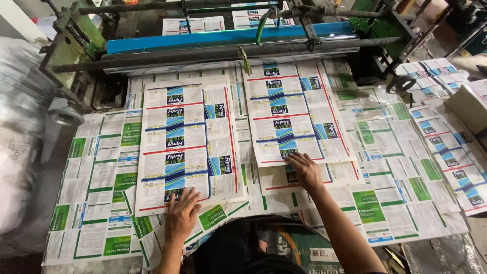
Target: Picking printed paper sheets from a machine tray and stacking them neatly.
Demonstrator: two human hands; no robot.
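Two printed carton sheets with blue, green and red label panels lie side by side on the work table. My left hand (181, 213) rests flat, fingers spread, on the near edge of the left sheet (187, 142). Palm down, my right hand (304, 170) presses on the near edge of the right sheet (294, 111). That right sheet reaches up under the machine's roller. Neither hand grips anything.
The table (91, 218) is covered with overlapping green-and-white printed sheets. A machine with a blue roller (228, 36) and grey metal bars runs across the far side. More printed sheets (446, 132) are stacked at right. A pale wrapped bundle (20, 127) stands at left.
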